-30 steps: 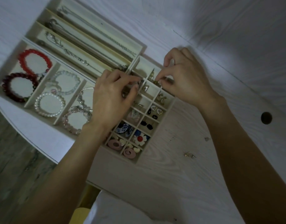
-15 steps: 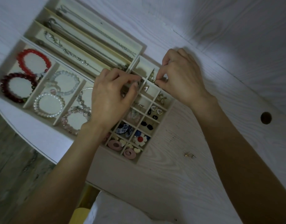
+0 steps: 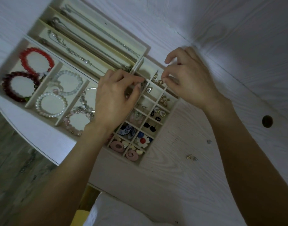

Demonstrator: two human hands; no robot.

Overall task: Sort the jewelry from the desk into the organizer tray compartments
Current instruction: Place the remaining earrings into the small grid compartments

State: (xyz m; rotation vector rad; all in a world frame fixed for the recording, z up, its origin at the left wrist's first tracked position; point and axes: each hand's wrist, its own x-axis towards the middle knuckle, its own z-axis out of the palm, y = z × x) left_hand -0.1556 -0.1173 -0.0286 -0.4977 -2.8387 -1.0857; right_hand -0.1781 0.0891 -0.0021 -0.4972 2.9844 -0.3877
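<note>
Pinching a small gold earring (image 3: 160, 82) between thumb and forefinger, the right hand (image 3: 188, 79) hovers at the far end of the organizer tray (image 3: 140, 160). The earring sits just off those fingertips, on their left side, right above the divider between two small far compartments. It is too small to call its long axis or which way it points.

Over to the left hand (image 3: 114, 101), fingers curled, thumb and forefinger tips pressed together over the neighbouring small compartment; whether they hold anything, I cannot tell. A silvery heart-shaped earring (image 3: 149, 90) lies in the cell between the two hands, apart from both.

Nearer cells hold a gold pair (image 3: 164, 100), black studs (image 3: 149, 126), a white flower earring with a red centre (image 3: 143, 140) and pink oval hoops (image 3: 131, 155). Left of the grid, bracelets lie flat: a red bead bracelet (image 3: 36, 61), a dark red bracelet (image 3: 20, 86) and a pearl bracelet (image 3: 50, 105). Necklace chains (image 3: 84, 59) run lengthwise down the long slots, slanting from far-left toward the hands.

On the white desk (image 3: 205, 185), well to the right of the tray, a small gold stud (image 3: 191, 157) and a tiny pale piece (image 3: 209, 141) lie loose, well apart from both hands.
</note>
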